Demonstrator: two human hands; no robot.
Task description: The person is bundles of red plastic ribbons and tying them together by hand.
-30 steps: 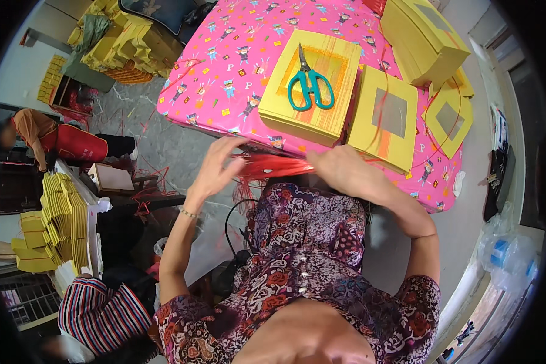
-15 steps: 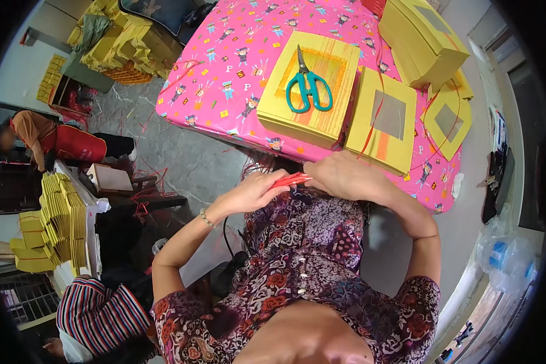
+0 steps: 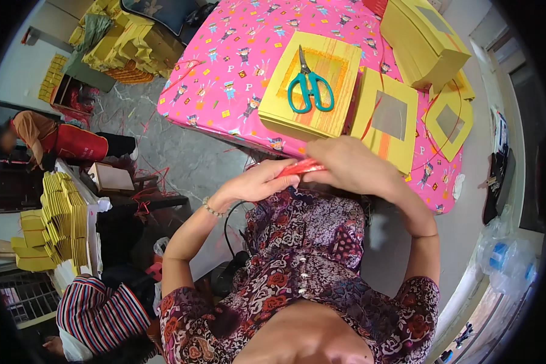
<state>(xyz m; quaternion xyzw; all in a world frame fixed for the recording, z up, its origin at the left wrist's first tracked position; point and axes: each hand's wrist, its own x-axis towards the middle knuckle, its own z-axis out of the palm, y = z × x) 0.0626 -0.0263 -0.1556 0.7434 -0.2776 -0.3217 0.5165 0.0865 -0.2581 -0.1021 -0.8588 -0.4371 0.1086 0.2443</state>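
Observation:
Between my two hands, at the table's near edge, runs a bunch of thin red ribbon [image 3: 301, 167]. My left hand [image 3: 262, 181] is closed around one end of it, thumb toward me. My right hand [image 3: 352, 167] grips the other end, its fingers bent and partly blurred. Just beyond my hands, green-handled scissors [image 3: 310, 91] lie on a stack of yellow paper pieces [image 3: 333, 124]. Beside that stack lies another yellow stack with a grey window [image 3: 376, 133], crossed by a loose red ribbon strand.
The pink patterned table [image 3: 224, 124] holds more tall yellow stacks [image 3: 421, 45] at the far right. To my left, two other people [image 3: 82, 142] sit by piles of folded yellow paper [image 3: 64, 218]. A clear plastic bottle [image 3: 506, 258] stands at right.
My left hand has shifted up and right with the ribbon bunch. My right hand has moved a little and turned over it. The scissors and stacks keep their places.

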